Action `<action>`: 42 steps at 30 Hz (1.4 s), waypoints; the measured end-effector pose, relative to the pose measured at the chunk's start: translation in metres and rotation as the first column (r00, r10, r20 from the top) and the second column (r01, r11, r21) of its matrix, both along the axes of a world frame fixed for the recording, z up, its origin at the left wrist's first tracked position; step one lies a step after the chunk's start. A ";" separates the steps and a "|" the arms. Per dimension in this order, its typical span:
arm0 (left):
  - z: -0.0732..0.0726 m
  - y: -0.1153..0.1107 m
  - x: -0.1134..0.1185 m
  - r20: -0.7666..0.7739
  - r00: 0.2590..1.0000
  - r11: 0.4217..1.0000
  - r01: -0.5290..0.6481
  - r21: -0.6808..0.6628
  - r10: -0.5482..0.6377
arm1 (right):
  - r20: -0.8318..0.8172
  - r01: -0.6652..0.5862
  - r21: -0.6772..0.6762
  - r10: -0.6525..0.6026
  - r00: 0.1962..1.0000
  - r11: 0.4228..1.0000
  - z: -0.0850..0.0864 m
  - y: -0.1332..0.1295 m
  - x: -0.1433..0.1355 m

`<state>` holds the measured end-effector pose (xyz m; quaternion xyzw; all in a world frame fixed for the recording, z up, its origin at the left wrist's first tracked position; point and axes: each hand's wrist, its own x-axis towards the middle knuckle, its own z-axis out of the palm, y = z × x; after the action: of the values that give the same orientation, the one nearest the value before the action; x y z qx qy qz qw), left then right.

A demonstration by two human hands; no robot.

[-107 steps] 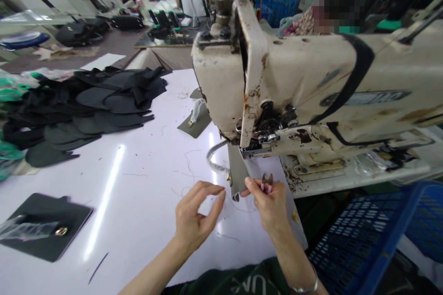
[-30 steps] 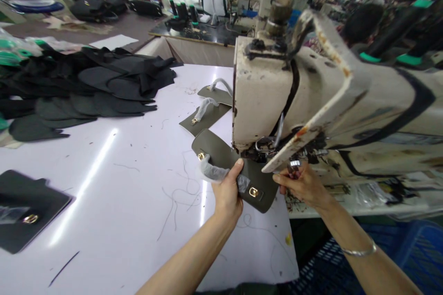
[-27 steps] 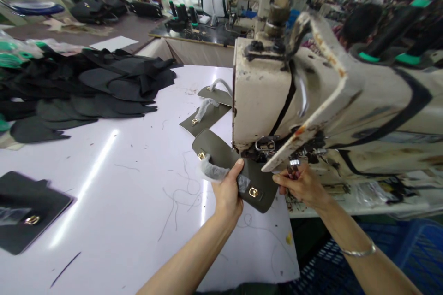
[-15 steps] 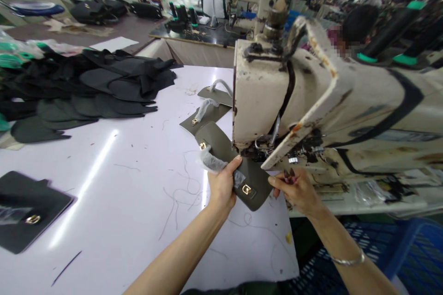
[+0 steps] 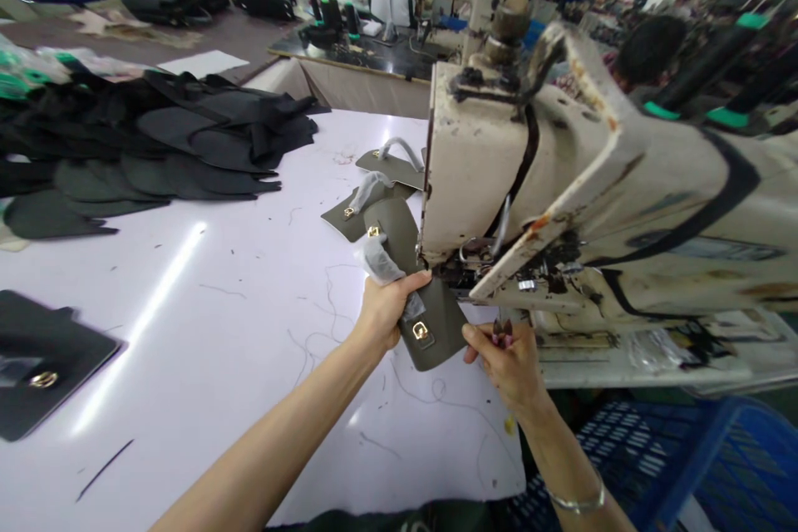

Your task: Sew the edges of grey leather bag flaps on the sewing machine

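An olive-grey bag flap (image 5: 444, 317) with gold handle rings and a plastic-wrapped handle (image 5: 377, 258) lies under the head of the sewing machine (image 5: 474, 158). My left hand (image 5: 387, 306) is closed on the flap's middle at the handle, thumb on top near the needle area. The needle itself is hidden. My right hand (image 5: 508, 357) pinches the flap's right edge between thumb and finger. Dark-tipped thread snips (image 5: 502, 332) with pinkish grips are tucked in that same hand. Behind, two similar flaps with wrapped handles lie on the white table, one of them a handled flap (image 5: 342, 220).
Black cut pieces (image 5: 155, 133) are heaped at the back left. Another dark flap (image 5: 43, 362) lies at the left edge. Loose threads are scattered over the white tabletop (image 5: 237, 366). A blue basket (image 5: 716, 457) stands below at right. A person sits beyond the machine.
The flap has turned under the machine head, its near end swinging left and its far end pointing more straight away. Both hands have moved left with it, still holding it. The view has shifted slightly.
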<state>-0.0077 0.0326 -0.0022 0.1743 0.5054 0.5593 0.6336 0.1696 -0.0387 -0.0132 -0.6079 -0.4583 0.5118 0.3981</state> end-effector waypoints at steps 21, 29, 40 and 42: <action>-0.005 0.039 -0.030 -0.175 0.934 0.943 0.327 0.059 -0.312 | -0.177 0.258 -0.029 -0.259 0.949 0.966 -0.018 -0.018 -0.059; 0.000 0.045 -0.030 -0.222 0.911 0.930 0.365 0.048 -0.346 | -0.238 0.292 -0.065 -0.299 0.924 0.954 -0.017 -0.016 -0.069; 0.016 0.057 -0.028 -0.254 0.922 0.939 0.327 0.106 -0.292 | -0.354 0.387 -0.081 -0.389 0.850 0.919 -0.013 -0.003 -0.086; 0.017 0.061 -0.028 -0.239 0.925 0.936 0.330 0.123 -0.295 | -0.371 0.399 -0.078 -0.398 0.839 0.914 -0.011 0.001 -0.088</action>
<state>-0.0360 0.0931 0.0144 0.3635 0.4901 0.4674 0.6396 0.0820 -0.0378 -0.0246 -0.5787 -0.2368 0.5252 0.5772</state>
